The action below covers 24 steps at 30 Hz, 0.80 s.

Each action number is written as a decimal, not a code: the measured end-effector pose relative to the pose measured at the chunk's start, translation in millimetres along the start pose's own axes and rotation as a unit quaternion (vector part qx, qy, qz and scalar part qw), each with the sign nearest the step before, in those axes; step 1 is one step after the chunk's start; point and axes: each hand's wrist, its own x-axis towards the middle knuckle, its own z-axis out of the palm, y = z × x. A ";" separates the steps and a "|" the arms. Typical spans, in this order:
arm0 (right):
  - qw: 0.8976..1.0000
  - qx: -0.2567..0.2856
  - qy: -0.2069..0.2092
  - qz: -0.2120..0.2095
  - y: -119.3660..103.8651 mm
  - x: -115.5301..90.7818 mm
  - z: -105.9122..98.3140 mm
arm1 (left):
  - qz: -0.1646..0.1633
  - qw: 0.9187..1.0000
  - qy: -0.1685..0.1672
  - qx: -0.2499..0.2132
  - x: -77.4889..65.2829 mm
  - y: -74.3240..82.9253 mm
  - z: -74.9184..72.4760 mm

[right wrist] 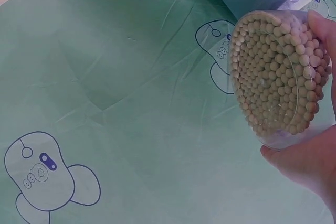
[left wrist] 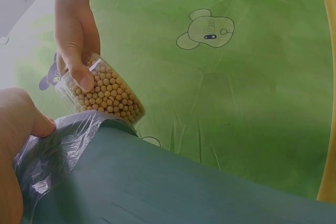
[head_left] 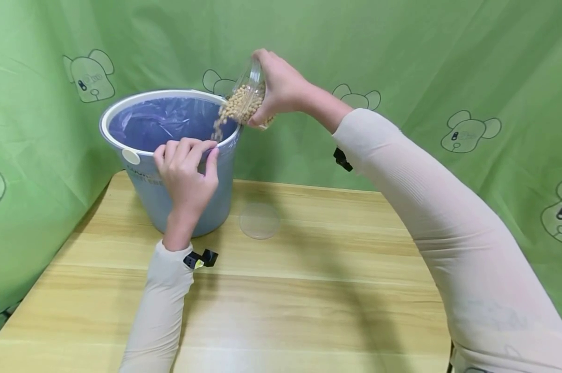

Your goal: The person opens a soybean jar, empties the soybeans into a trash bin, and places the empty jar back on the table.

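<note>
In the head view my right hand (head_left: 281, 85) grips a clear plastic jar (head_left: 254, 77), tipped over the right side of a blue-grey trash can (head_left: 145, 199). Small round tan pellets (head_left: 241, 103) stream from the jar's mouth into the can. Many pellets still fill its base, as the right wrist view shows. A thin clear trash bag (left wrist: 68, 135) lines the can and folds over its rim. My left hand (head_left: 185, 168) holds the near rim, fingers curled over the edge and thumb outside. The stream's landing spot inside is hidden.
A clear round lid (head_left: 260, 220) lies on the wooden table (head_left: 281, 311), just right of the can. Green curtains (head_left: 425, 62) printed with cartoon animals hang close behind and to the left. The can stands near the table's back left edge.
</note>
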 end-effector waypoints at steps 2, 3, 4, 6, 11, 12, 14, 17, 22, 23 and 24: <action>1.000 -0.005 -0.002 0.000 -1.2 0.1 -0.1 | 0.000 1.000 0.001 -0.001 -0.3 -0.2 0.0; 1.000 -0.006 -0.003 0.001 -1.8 0.3 -0.3 | 0.000 1.000 0.002 -0.001 -0.3 -0.3 0.0; 1.000 -0.007 -0.004 0.001 -2.4 0.4 -0.6 | 0.000 1.000 0.002 -0.002 -0.5 -0.5 0.0; 1.000 -0.011 -0.005 0.002 -3.4 0.9 -1.0 | -0.001 1.000 0.004 -0.003 -0.7 -1.0 0.1; 1.000 -0.013 -0.006 0.004 -5.4 1.4 -1.3 | -0.002 1.000 0.006 -0.003 -0.6 -1.7 -0.7; 1.000 -0.014 -0.006 0.004 -5.6 1.5 -1.2 | -0.002 1.000 0.006 -0.004 -0.5 -1.7 -0.9; 1.000 -0.016 -0.006 0.005 -6.0 1.5 -1.0 | -0.002 1.000 0.006 -0.003 -0.3 -1.6 -1.3; 1.000 -0.017 -0.006 0.008 -6.2 1.3 -0.3 | -0.001 1.000 0.006 -0.002 -0.4 -1.5 -1.7; 1.000 -0.019 -0.004 0.007 -7.1 0.4 1.5 | 0.000 1.000 0.004 0.000 -1.2 -1.7 -2.3; 1.000 -0.021 -0.003 0.005 -7.4 0.2 1.9 | 0.000 1.000 0.004 0.000 -1.3 -1.7 -2.3; 1.000 -0.022 -0.003 0.002 -7.7 -0.1 2.4 | 0.000 1.000 0.004 0.001 -1.5 -1.9 -2.4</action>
